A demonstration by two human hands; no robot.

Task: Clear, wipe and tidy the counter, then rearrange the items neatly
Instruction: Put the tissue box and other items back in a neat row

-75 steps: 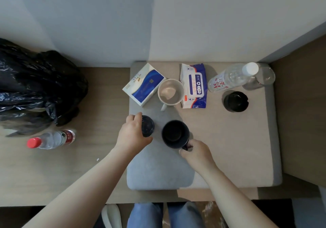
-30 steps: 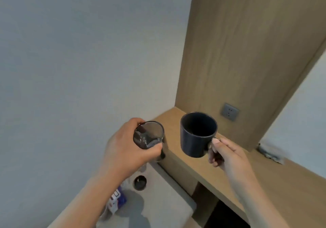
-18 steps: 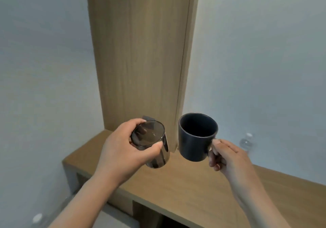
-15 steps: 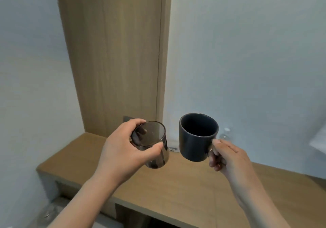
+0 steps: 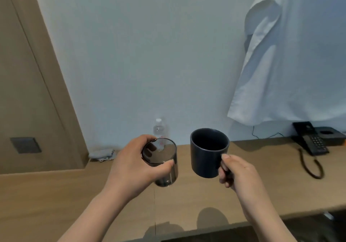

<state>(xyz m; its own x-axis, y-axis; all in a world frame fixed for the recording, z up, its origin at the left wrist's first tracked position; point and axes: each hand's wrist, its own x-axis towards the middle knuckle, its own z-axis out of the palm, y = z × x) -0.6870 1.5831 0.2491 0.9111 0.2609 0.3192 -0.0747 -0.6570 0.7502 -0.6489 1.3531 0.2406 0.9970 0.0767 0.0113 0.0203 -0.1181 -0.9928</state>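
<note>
Status: mid-carry, as I read it. Left hand is wrapped around a smoked glass tumbler, thumb on the near side and fingers round the back. Right hand is curled through the handle of a dark mug. Both cups are upright and side by side but apart. They hang in the air over the middle of the wooden counter, with shadows falling near its front edge. Neither one is set down.

Progress, my judgement:
- Cups are in hand, placement not yet done.
- I can't tell whether the counter has been wiped. A crumpled grey cloth lies in the back left corner against the wall, with no hand near it.
- Left to do: put the cups down and line them up with what's already there. Wipe too, if that hasn't been done.

Already on the counter:
- A clear water bottle stands upright at the back edge, just behind the tumbler from this view.
- A black desk phone sits toward the back right corner, its coiled cord trailing toward the front.
- A black box sits just beside the phone at the right edge.

Writing and brands:
- The bottle label has reddish print, too small to read.
- The phone keypad is visible, but the key legends aren't legible.
- I see no logo or marking on the mug or the tumbler.
- The wall socket on the wood panel at left is plain.
- The white shirt hanging above the right end shows no tag.
</note>
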